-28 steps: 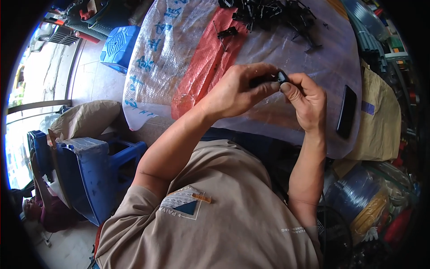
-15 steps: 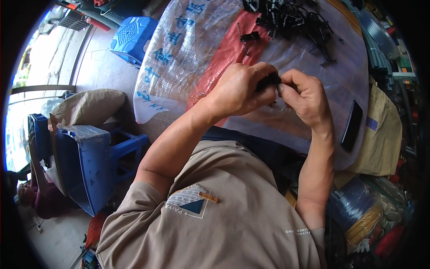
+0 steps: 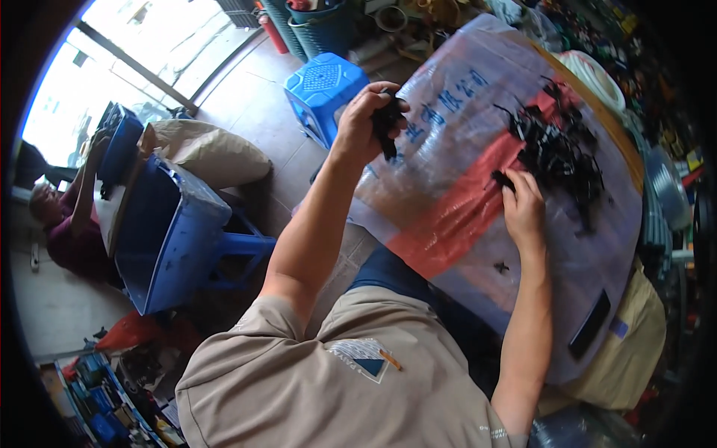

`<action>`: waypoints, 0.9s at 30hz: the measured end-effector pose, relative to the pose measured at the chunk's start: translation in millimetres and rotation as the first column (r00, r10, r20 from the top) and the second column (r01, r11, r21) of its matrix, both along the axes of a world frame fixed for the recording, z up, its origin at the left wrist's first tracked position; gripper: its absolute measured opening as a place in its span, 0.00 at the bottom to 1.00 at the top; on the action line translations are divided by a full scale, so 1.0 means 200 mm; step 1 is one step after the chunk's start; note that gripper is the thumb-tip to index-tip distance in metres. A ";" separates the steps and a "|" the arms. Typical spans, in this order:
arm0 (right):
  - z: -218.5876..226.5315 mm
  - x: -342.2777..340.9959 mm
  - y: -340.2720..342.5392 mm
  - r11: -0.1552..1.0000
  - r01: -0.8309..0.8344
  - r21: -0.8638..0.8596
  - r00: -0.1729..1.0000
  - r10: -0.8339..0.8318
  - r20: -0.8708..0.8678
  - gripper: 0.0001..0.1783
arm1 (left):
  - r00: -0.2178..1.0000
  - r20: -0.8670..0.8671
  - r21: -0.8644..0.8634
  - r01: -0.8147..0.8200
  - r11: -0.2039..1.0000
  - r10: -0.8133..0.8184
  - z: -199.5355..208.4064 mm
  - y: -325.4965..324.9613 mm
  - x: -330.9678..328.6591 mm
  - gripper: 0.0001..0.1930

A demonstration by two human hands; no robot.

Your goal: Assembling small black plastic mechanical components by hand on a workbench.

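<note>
A loose pile of small black plastic parts (image 3: 564, 153) lies on a table covered with a white-and-red woven plastic sheet (image 3: 422, 201). My left hand (image 3: 358, 125) is raised over the sheet's left edge, near a blue stool, its fingers closed around a clump of black plastic pieces (image 3: 388, 119). Beside the pile's near-left side, my right hand (image 3: 525, 209) pinches a small black plastic part (image 3: 501, 179) between thumb and fingers. One stray black part (image 3: 501, 266) rests on the sheet closer to me.
A black phone-like slab (image 3: 590, 325) lies at the sheet's right edge, beside a tan paper sack (image 3: 626, 340). On the left stand the blue stool (image 3: 323, 78), a large blue bin (image 3: 175, 235) and a pale sack (image 3: 213, 153). Another person (image 3: 75, 231) works beyond the bin.
My hands, together before, are now apart: the left has moved up and left with the clump, the right toward the pile. The whole view has turned, and the stray part now shows.
</note>
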State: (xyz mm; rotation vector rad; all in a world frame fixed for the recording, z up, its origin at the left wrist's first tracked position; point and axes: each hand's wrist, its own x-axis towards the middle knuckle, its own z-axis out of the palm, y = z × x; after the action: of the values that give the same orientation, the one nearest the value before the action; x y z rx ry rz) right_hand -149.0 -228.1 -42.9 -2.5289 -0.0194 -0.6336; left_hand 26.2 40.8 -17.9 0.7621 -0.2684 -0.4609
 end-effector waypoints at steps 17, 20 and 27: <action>0.24 -0.37 0.03 0.730 0.083 0.679 0.996 -0.070 -0.046 0.12 | 0.975 0.025 0.097 -0.221 0.970 0.220 -0.08 0.05 0.39 0.06; 0.26 -0.34 0.05 0.633 -0.006 0.774 0.995 -0.076 0.070 0.10 | 0.988 -0.075 -0.175 0.120 0.977 -0.135 -0.08 -0.03 0.25 0.02; 0.30 -0.40 0.08 0.508 -0.124 0.852 0.980 -0.075 0.186 0.08 | 0.793 0.283 0.555 0.323 0.767 -0.539 0.22 -0.39 -0.54 0.26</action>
State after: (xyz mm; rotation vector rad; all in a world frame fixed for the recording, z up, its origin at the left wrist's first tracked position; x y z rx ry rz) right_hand -229.4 -212.0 17.5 -1.4572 0.1570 -0.6597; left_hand -81.1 -36.3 25.2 1.3078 -0.7864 -0.8317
